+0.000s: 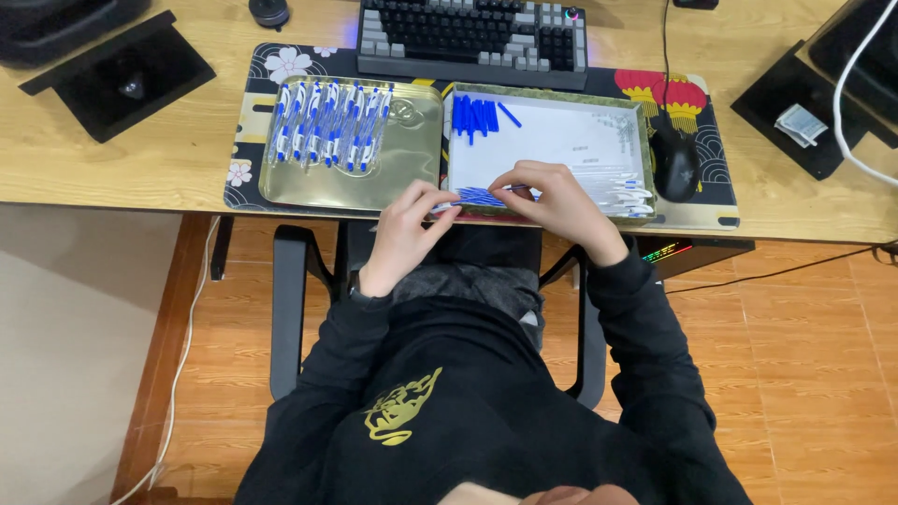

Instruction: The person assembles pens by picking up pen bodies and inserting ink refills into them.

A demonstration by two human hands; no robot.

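Note:
My left hand (408,232) and my right hand (557,201) meet at the front edge of a white-lined box tray (561,140). Together they pinch a thin pen part over a small heap of blue pen pieces (479,196). More blue pen caps (477,116) lie in the tray's far left corner, and white pen barrels (625,194) lie at its near right. To the left, a gold tin lid (412,159) holds a row of several assembled blue-and-white pens (327,126).
A dark keyboard (472,37) sits behind the trays on a patterned desk mat (673,93). A black mouse (675,164) lies right of the box. Black stands (122,70) occupy both desk corners. A chair's armrests (290,299) flank my lap.

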